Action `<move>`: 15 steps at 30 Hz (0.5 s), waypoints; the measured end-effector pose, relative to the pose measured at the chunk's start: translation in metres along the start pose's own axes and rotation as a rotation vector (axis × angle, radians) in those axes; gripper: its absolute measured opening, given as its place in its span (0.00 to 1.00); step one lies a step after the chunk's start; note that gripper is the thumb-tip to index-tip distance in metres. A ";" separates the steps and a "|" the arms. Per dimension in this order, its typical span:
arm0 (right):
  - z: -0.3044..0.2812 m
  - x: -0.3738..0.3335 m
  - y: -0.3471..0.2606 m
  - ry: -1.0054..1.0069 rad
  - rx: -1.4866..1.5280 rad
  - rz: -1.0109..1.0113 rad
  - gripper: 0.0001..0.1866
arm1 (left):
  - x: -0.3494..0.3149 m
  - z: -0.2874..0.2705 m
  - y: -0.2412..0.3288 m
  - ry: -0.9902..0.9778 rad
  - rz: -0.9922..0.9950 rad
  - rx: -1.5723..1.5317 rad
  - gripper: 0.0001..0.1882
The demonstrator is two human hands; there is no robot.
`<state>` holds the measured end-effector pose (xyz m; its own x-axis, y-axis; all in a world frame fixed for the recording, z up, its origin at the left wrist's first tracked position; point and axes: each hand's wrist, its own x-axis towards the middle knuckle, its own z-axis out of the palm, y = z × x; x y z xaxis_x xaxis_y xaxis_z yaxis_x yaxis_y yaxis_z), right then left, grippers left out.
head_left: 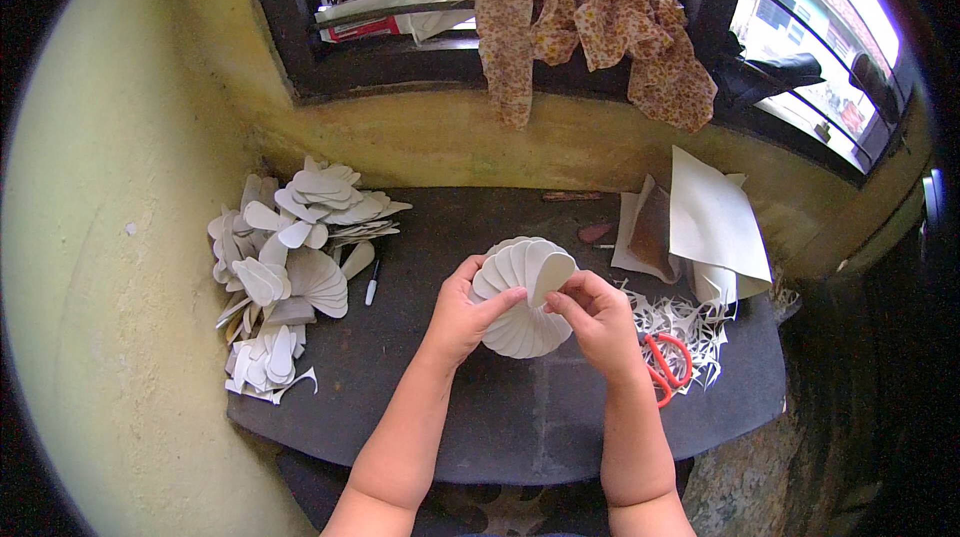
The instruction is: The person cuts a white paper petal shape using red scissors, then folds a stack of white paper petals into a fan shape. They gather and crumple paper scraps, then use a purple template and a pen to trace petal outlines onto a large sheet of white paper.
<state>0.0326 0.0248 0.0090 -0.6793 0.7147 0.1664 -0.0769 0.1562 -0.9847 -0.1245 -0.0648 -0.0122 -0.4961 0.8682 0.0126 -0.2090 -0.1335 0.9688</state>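
Both my hands hold a round fan of overlapping white paper petals [520, 282] just above the dark table [500, 417]. My left hand [465, 312] grips the fan from its left side, thumb across the front. My right hand [600, 317] pinches the fan's right edge, where one petal [552, 272] sticks up. A heap of cut white paper petals [290, 267] lies on the table's left part. Orange-handled scissors [668, 362] rest among white paper scraps [690, 327] just right of my right hand.
A white pen [371, 282] lies beside the petal heap. Sheets of white and brown paper [700, 227] lean at the back right. A patterned cloth [600, 32] hangs over the dark window ledge. A yellow wall [100, 287] closes the left side.
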 end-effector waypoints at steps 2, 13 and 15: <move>0.000 0.000 0.003 -0.007 0.010 0.000 0.08 | 0.000 0.001 0.000 -0.007 0.004 0.007 0.23; 0.001 0.001 0.005 -0.008 -0.002 0.021 0.07 | -0.001 0.002 0.001 0.001 0.004 0.032 0.23; 0.001 0.001 0.004 -0.010 -0.021 0.019 0.07 | -0.001 0.001 0.000 -0.002 0.003 0.029 0.23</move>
<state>0.0313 0.0253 0.0050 -0.6879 0.7107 0.1470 -0.0486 0.1569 -0.9864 -0.1231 -0.0645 -0.0117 -0.4948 0.8688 0.0165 -0.1826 -0.1226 0.9755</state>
